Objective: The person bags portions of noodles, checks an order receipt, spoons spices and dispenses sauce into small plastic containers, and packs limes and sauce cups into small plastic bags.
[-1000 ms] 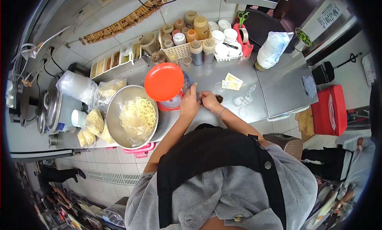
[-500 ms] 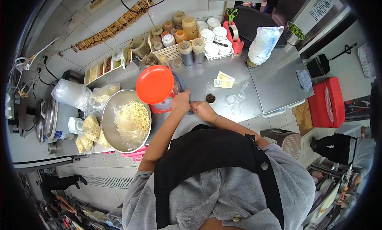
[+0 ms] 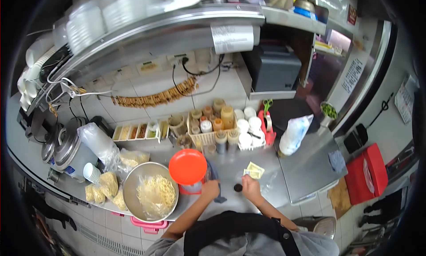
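Left hand [image 3: 211, 189] sitting by red round top [image 3: 187, 167]; right hand [image 3: 252, 188] hanging beside little dark cup [image 3: 238, 187] on bench [image 3: 230, 165], near yellow papers [image 3: 254, 169]. Fingers hiding whether either grip is holding anything. Best going slowly, keeping knuckles from bumping cup.

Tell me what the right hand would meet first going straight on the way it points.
Probably the yellow slips, just beyond the right hand; its height above the counter is unclear, so it might pass over them.

A small, round, dark-filled cup [image 3: 238, 187] sits beside the right hand [image 3: 251, 189].
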A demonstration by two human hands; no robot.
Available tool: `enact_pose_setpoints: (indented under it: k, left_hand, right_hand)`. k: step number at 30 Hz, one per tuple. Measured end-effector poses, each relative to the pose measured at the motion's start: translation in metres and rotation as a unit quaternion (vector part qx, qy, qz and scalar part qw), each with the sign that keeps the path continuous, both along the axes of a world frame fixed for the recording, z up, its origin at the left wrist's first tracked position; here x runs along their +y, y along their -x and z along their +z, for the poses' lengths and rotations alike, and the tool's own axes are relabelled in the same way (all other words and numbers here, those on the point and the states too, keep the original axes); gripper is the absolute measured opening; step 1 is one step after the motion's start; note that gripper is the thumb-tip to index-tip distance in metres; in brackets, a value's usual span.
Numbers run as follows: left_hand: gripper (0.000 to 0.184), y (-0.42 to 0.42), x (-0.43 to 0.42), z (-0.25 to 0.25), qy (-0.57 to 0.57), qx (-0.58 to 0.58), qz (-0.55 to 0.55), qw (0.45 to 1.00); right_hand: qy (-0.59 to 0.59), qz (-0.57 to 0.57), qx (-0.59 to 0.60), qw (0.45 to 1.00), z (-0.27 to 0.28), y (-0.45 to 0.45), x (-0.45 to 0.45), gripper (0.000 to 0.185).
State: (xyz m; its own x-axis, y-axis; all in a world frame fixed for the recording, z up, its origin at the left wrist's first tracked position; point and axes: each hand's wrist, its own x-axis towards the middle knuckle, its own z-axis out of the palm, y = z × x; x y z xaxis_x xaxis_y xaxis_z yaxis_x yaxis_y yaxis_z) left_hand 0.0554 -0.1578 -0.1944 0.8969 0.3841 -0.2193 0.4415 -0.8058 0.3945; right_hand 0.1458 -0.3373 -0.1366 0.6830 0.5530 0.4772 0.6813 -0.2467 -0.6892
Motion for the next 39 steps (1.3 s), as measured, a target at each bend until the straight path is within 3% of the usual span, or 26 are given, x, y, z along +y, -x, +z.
enact_pose_setpoints:
  k: [1, 4, 8, 10, 11, 12, 14, 15, 16, 18, 19, 21, 25, 29, 34, 36, 39]
  left_hand:
    - [0.035, 0.003, -0.003, 0.004, 0.008, -0.012, 0.008, 1.000]
    - [0.038, 0.014, -0.012, 0.020, 0.027, -0.044, 0.036, 0.998]
    - [0.039, 0.039, -0.011, 0.017, 0.104, -0.134, 0.046, 0.984]
    - [0.039, 0.052, -0.013, 0.032, 0.142, -0.159, 0.062, 0.975]
    - [0.039, 0.059, -0.013, 0.038, 0.179, -0.182, 0.078, 0.964]
    - [0.039, 0.064, -0.012, 0.039, 0.183, -0.180, 0.080, 0.963]
    - [0.039, 0.073, -0.008, 0.043, 0.232, -0.212, 0.099, 0.944]
    - [0.038, 0.080, -0.008, 0.050, 0.240, -0.225, 0.105, 0.938]
    - [0.038, 0.085, -0.006, 0.053, 0.241, -0.222, 0.106, 0.939]
    - [0.037, 0.095, -0.001, 0.056, 0.287, -0.253, 0.112, 0.917]
    - [0.037, 0.101, -0.001, 0.057, 0.289, -0.251, 0.113, 0.917]
    - [0.035, 0.107, 0.003, 0.055, 0.325, -0.278, 0.123, 0.896]
    - [0.034, 0.117, 0.005, 0.034, 0.347, -0.271, 0.131, 0.888]
    - [0.032, 0.109, 0.004, 0.037, 0.384, -0.263, 0.112, 0.878]
    - [0.029, 0.093, 0.002, 0.051, 0.405, -0.257, 0.071, 0.874]
    - [0.029, 0.090, 0.004, 0.063, 0.411, -0.248, 0.072, 0.874]
    - [0.030, 0.093, 0.010, 0.067, 0.431, -0.250, 0.070, 0.864]
  right_hand:
    - [-0.001, -0.030, 0.055, 0.998, 0.012, -0.007, -0.003, 0.014]
    - [-0.057, -0.044, 0.007, 0.997, 0.052, -0.036, -0.002, 0.007]
    - [-0.091, -0.036, 0.072, 0.993, 0.110, -0.051, 0.002, 0.015]
    - [-0.074, 0.000, -0.104, 0.992, 0.139, -0.051, 0.012, 0.031]
    - [0.007, 0.046, -0.137, 0.990, 0.142, -0.057, 0.013, 0.046]
    - [0.011, 0.047, -0.134, 0.990, 0.134, -0.061, 0.012, 0.046]
    - [0.255, 0.149, 0.008, 0.955, 0.110, -0.070, 0.014, 0.049]
    - [0.365, 0.128, 0.055, 0.920, 0.102, -0.071, 0.015, 0.042]
    - [0.366, 0.129, 0.058, 0.920, 0.083, -0.075, 0.016, 0.042]
    - [0.575, 0.056, -0.010, 0.816, 0.032, -0.078, 0.010, 0.025]
    - [0.577, 0.058, -0.007, 0.814, 0.015, -0.072, 0.000, 0.025]
    - [0.586, -0.017, -0.162, 0.794, -0.016, -0.063, -0.022, 0.018]
    - [0.584, 0.002, -0.178, 0.792, -0.050, -0.058, -0.056, 0.016]
    - [0.528, 0.009, -0.188, 0.828, -0.065, -0.055, -0.070, 0.014]
    - [0.503, 0.013, -0.154, 0.850, -0.065, -0.054, -0.066, 0.016]
    - [0.502, -0.041, -0.164, 0.848, -0.063, -0.059, -0.057, 0.020]
    - [0.413, -0.033, -0.097, 0.905, -0.020, -0.069, -0.019, 0.021]
